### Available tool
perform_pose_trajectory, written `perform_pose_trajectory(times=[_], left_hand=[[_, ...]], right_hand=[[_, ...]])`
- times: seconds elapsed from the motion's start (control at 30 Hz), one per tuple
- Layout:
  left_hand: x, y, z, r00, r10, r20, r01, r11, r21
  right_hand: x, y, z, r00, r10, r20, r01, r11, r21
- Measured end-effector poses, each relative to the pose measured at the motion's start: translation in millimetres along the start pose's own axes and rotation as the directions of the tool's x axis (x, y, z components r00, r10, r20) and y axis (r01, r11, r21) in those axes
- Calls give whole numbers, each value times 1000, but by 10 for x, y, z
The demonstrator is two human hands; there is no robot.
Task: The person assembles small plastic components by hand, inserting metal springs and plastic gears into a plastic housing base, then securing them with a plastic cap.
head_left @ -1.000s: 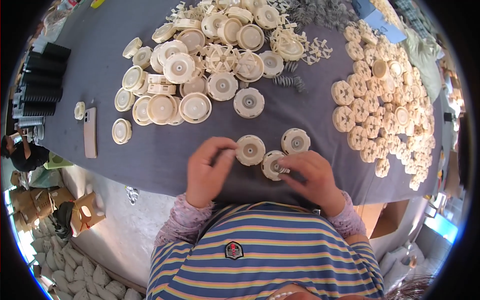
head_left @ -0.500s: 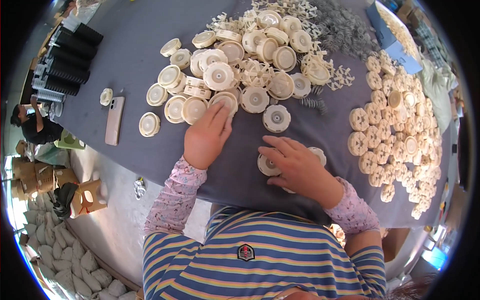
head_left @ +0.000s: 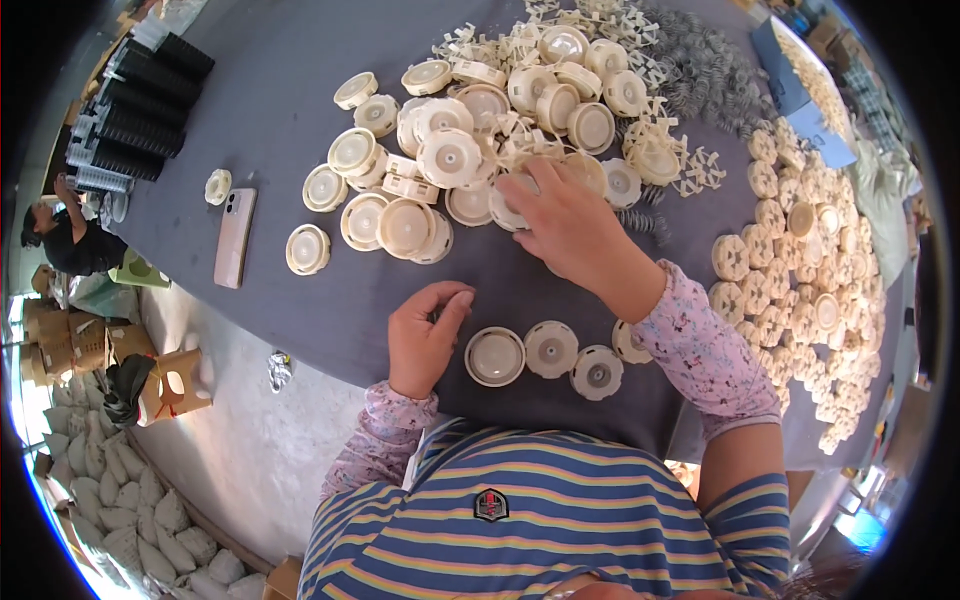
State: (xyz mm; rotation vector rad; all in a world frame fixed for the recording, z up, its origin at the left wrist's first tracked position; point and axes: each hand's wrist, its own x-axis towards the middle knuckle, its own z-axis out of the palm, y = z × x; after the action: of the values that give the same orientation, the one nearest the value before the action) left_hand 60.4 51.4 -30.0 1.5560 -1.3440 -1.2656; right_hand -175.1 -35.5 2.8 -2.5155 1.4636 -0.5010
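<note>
My right hand (head_left: pixel 580 225) reaches to the near edge of a heap of round cream plastic caps (head_left: pixel 448 157). Its fingers curl over one pale round cap (head_left: pixel 508 204), which they partly hide. My left hand (head_left: pixel 424 335) hovers nearer to me, fingers curled in with the thumb close to the index finger; nothing shows in it. Just right of it lies a smooth-rimmed round cap (head_left: pixel 495 357). Beside that are a notched cap (head_left: pixel 550 349), another with a central hub (head_left: pixel 597 372), and one (head_left: pixel 630 343) partly covered by my right sleeve.
Behind the heap lie pronged cream pieces (head_left: pixel 700 172) and a pile of grey springs (head_left: pixel 705 75). Many cream ring parts (head_left: pixel 770 270) spread at right, near a blue box (head_left: pixel 800 105). A phone (head_left: pixel 233 238) and black stacked trays (head_left: pixel 150 90) are at left; a person (head_left: pixel 75 235) sits beyond.
My left hand has drawn back from the heap toward me, and a smooth-rimmed cap now lies in the near row. My right hand has moved from that row up to a cap at the heap.
</note>
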Motion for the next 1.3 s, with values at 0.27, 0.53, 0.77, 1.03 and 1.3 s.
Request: perform_pose_trajectory(times=[0.27,0.53,0.77,1.03,1.3], left_hand=[[-363,158,-207,776,435,458,-610,702,368],[-221,-24,-278,861,408,302,-471,865,172],[-159,-49,-535,903,-402,153,423,895,-142],[-610,452,56,831,47,555,277,830,-485],[-663,479,523,755,166,635,232,838,-495]], right_hand=[[-348,-154,-9,958,-251,135,244,968,65],[-881,-86,-606,992,11,-125,34,936,351],[-1876,-155,-522,928,306,-213,-182,870,459],[-1869,-753,-456,941,336,-33,-174,569,804],[-1735,-653,-397,961,249,-122,-93,704,704]])
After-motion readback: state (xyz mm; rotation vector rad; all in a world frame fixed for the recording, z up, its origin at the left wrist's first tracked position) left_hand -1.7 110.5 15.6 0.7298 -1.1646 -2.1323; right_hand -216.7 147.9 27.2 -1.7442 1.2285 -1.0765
